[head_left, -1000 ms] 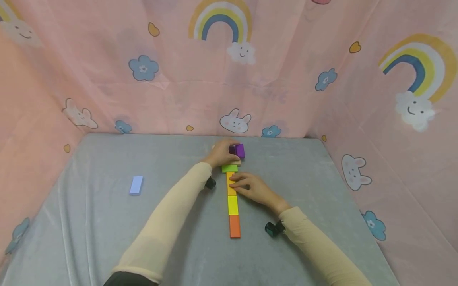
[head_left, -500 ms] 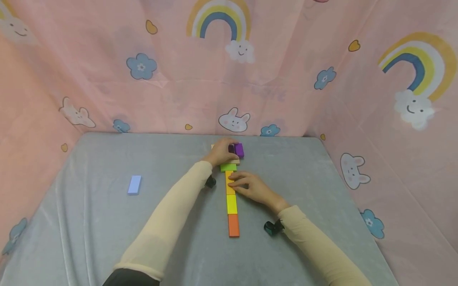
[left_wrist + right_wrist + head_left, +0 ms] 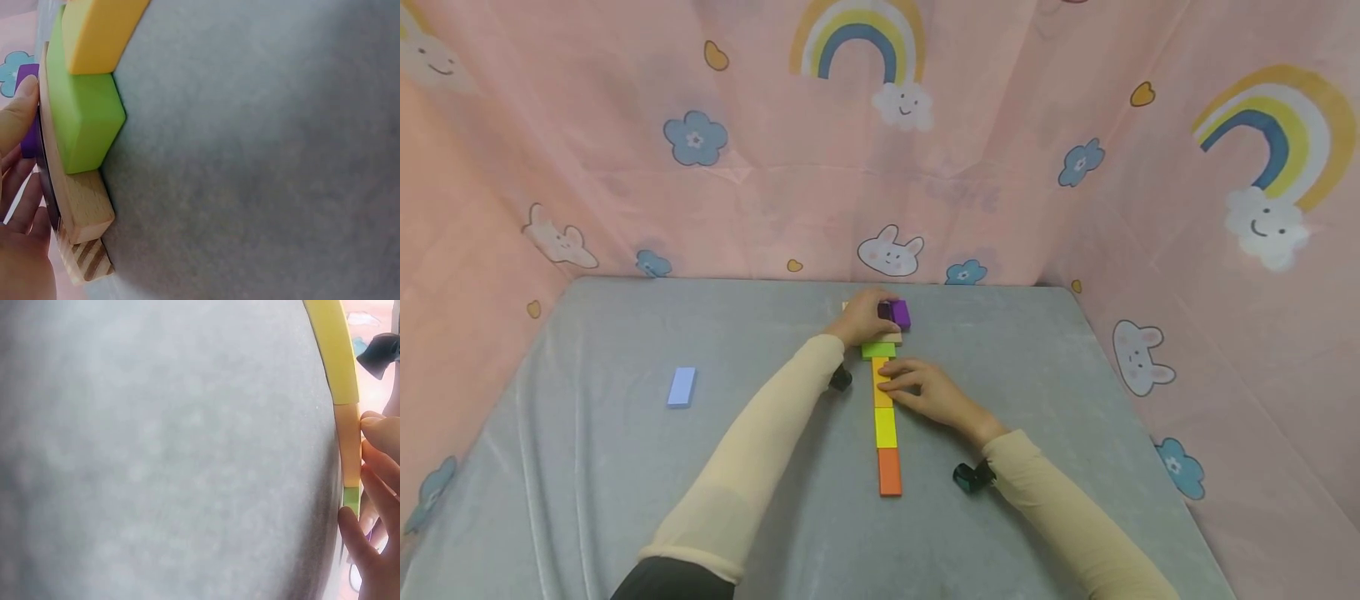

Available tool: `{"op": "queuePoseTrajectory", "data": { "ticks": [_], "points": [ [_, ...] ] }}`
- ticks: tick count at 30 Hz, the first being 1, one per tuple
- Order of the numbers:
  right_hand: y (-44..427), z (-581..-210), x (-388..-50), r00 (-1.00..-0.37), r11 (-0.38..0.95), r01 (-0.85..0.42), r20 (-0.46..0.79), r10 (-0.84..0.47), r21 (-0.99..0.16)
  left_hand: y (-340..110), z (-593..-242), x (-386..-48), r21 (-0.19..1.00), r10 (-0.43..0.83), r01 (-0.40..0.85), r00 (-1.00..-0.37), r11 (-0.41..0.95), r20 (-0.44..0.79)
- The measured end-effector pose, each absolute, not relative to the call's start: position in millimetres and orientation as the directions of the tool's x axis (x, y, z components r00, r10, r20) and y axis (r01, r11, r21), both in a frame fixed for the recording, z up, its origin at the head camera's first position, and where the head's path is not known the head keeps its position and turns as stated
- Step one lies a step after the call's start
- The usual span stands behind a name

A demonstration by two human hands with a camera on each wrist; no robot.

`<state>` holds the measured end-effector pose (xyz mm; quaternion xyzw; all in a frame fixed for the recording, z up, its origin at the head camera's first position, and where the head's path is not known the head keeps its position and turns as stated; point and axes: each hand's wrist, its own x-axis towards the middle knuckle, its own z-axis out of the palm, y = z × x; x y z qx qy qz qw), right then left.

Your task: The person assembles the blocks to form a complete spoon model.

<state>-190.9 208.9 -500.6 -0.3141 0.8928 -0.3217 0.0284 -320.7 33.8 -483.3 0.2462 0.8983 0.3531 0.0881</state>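
A line of blocks runs away from me: an orange-red block [image 3: 890, 472], a yellow block [image 3: 886, 427], an orange-yellow block [image 3: 882, 398], a green block [image 3: 878, 351] and a pale wooden block [image 3: 891, 338]. Beyond them a purple block [image 3: 902, 314] sits on the far end beside a dark piece [image 3: 884, 312]. My left hand [image 3: 867, 318] pinches the purple block [image 3: 29, 142], its thumb lying against it in the left wrist view. With fingers nearly straight, my right hand [image 3: 936, 395] rests its fingertips on the orange-yellow block. The left hand partly hides the far blocks.
A light blue block [image 3: 682, 387] lies apart on the left of the grey cloth-covered table [image 3: 1037, 517]. In the left wrist view a striped wooden block [image 3: 90, 261] shows at the far end. Pink printed curtains [image 3: 985, 192] enclose the table's back and sides.
The whole head view has shifted very slightly. Both hands and the blocks keep their places relative to each other.
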Motion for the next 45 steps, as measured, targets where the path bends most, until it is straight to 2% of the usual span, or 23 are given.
{"op": "queuePoseTrajectory", "data": {
  "ticks": [10,22,45],
  "points": [
    [208.4,-498.9,-190.1,-0.793,0.589,-0.550,0.149,-0.590,-0.593,31.7,-484.8,-320.3,0.687,0.493,0.349,-0.870,0.637,-0.016],
    [208.0,-498.1,-189.8,-0.805,0.597,-0.521,0.118,-0.582,-0.610,31.7,-484.1,-321.4,0.667,0.510,0.360,-0.860,0.652,-0.034],
    [207.0,-494.3,-189.0,-0.805,0.602,-0.531,0.133,-0.578,-0.596,29.6,-479.6,-321.9,0.656,0.530,0.367,-0.846,0.659,-0.059]
  ]
}}
